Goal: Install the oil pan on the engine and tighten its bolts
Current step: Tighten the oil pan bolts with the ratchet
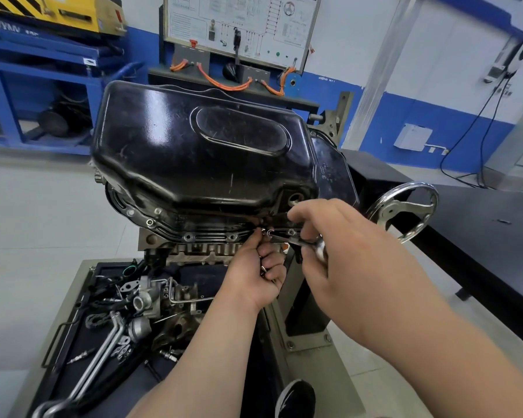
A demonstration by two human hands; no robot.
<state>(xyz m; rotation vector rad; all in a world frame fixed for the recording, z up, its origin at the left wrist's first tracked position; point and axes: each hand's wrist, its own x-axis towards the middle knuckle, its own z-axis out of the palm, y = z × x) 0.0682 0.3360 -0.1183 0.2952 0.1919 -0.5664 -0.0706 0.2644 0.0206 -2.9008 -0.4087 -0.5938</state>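
Starting a bolt (267,232) at the near flange of the oil pan (200,152), toward its right end. Left hand (254,276): fingertips pinch the bolt at its hole, other fingers curled over spare bolts (263,270) in the palm. Right hand (338,245): fingers wrapped round a driver (320,247), tip at the bolt head. Risks: cross-threading if the driver enters tilted; a spare slipping out among the loose parts (133,297) below. Pan sits atop the upturned engine (200,248), belly up, long axis running left to right, drain hole at the near right corner.
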